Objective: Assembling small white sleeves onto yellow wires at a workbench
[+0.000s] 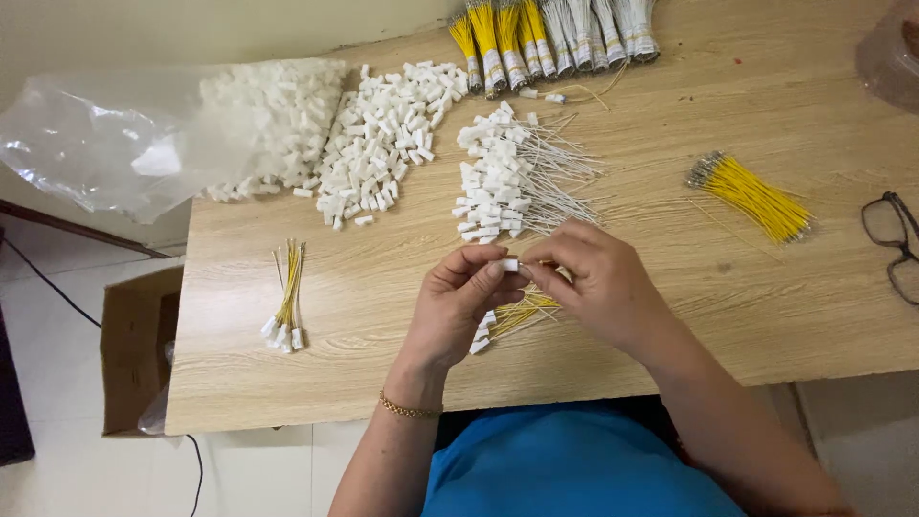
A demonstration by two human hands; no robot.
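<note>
Near the table's (287, 393) front edge, left hand (458, 311) and right hand (598, 278) pinch one small white connector (509, 264) between fingertips, best kept steady above the yellow wires (522, 311).

I worked at a pale, wood-grained tabletop (670, 287) scattered with small white plastic connector blocks (383, 134), some spilling from a clear, glossy plastic bag (105, 144). The loose bundle of thin wires (751, 196) was bright yellow with silvery metal tips, the wires on the finished white-capped pile (517, 177) were whitish-grey, and the taped bundles at the far edge (550, 33) ran from yellow to white. My shirt (574, 469) was vivid blue, my thin bracelet (410, 410) gold, the folded spectacles (892, 244) dark-framed, and the cardboard box (134, 349) plain brown.
</note>
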